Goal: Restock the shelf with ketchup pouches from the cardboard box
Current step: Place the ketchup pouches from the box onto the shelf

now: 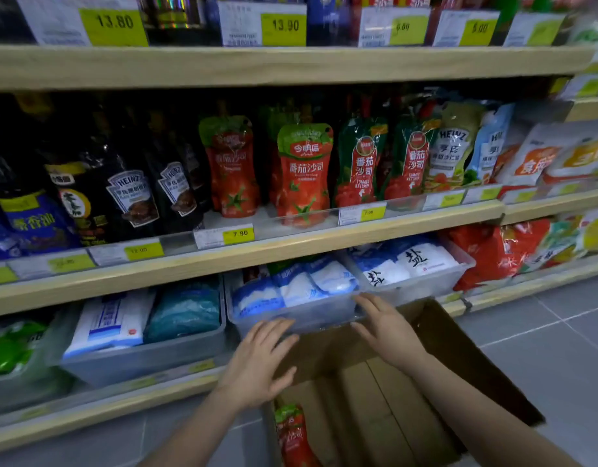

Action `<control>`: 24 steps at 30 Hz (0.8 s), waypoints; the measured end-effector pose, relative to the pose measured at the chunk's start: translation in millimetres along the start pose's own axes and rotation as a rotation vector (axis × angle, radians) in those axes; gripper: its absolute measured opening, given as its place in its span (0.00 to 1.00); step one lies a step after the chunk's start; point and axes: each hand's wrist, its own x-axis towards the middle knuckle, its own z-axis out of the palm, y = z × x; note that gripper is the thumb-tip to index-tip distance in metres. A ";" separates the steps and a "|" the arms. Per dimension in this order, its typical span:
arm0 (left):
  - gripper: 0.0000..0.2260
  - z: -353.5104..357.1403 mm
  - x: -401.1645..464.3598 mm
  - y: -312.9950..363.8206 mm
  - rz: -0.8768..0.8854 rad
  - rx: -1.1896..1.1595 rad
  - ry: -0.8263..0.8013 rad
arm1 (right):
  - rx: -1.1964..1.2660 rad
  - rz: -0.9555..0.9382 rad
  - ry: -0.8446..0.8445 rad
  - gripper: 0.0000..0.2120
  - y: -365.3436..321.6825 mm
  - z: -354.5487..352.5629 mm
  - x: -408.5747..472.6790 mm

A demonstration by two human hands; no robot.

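Observation:
An open cardboard box [452, 352] stands on the floor in front of the shelves. One red ketchup pouch [292, 433] with a green top lies in its near left corner. My left hand [257, 362] hovers over the box's left edge with fingers spread and holds nothing. My right hand [388, 328] hangs over the far side of the box, fingers straight, also empty. On the middle shelf [290, 246] stand matching red ketchup pouches, one at the front [304, 173] and one further back to its left [231, 166].
Dark Heinz sauce bottles [132, 193] fill the middle shelf's left. Green-red Heinz ketchup pouches [361, 163] stand to the right. Clear bins of salt bags [290, 291] sit on the bottom shelf just behind my hands. Grey tile floor [543, 348] lies to the right.

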 end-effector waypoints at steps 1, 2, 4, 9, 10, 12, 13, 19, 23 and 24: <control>0.23 8.4 -8.9 -2.6 -0.026 -0.027 -0.091 | -0.001 -0.027 -0.013 0.24 -1.9 8.7 -2.4; 0.25 13.8 -16.6 -7.3 -0.062 -0.065 -0.152 | -0.004 -0.052 -0.031 0.23 -4.0 18.0 -5.1; 0.29 19.9 -26.8 -18.0 -0.112 -0.110 -0.197 | -0.017 -0.117 -0.080 0.21 -6.6 38.1 -9.9; 0.32 24.6 -34.2 -22.9 -0.121 -0.204 -0.221 | -0.017 -0.346 -0.082 0.14 -8.0 69.4 -11.1; 0.31 25.9 -36.8 -23.8 -0.126 -0.232 -0.211 | -0.042 -0.434 -0.094 0.13 -7.7 76.7 -11.2; 0.30 27.4 -41.1 -26.4 -0.135 -0.281 -0.186 | -0.027 -0.504 -0.241 0.15 -7.8 99.2 -13.7; 0.29 27.5 -42.8 -27.1 -0.140 -0.305 -0.168 | 0.010 -0.467 -0.360 0.18 -7.3 113.1 -15.3; 0.29 33.0 -46.3 -26.8 -0.161 -0.378 -0.098 | 0.266 -0.029 -0.732 0.22 -23.5 189.3 -19.3; 0.30 43.5 -34.6 -20.3 -0.159 -0.391 -0.077 | 0.423 0.246 -0.732 0.19 -28.9 227.8 -29.4; 0.31 45.3 -32.0 -19.1 -0.157 -0.395 -0.071 | 0.448 0.293 -0.710 0.18 -27.6 234.0 -30.5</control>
